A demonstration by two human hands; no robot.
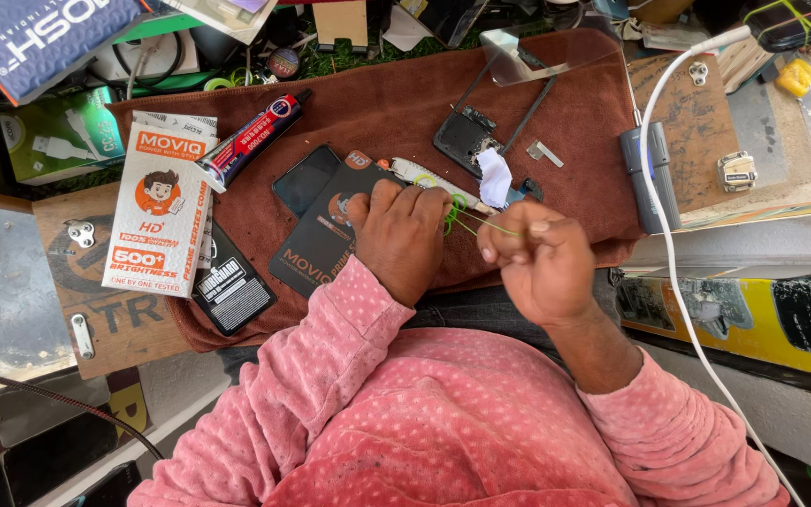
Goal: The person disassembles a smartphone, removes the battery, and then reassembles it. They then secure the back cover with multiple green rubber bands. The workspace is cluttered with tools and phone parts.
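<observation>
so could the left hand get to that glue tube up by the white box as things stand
Probably yes. The left hand rests on the brown cloth, and the glue tube lies uncovered up and to its left, though its fingers are busy with the green band.

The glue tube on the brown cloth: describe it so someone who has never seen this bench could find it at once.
Start at the brown cloth that covers the middle of the bench and go to its upper left part. There the glue tube lies at a slant, its lower end beside the white and orange box. It is the only slim red and dark blue tube with a black cap; its neighbours are flat boxes and a dark phone.
</observation>
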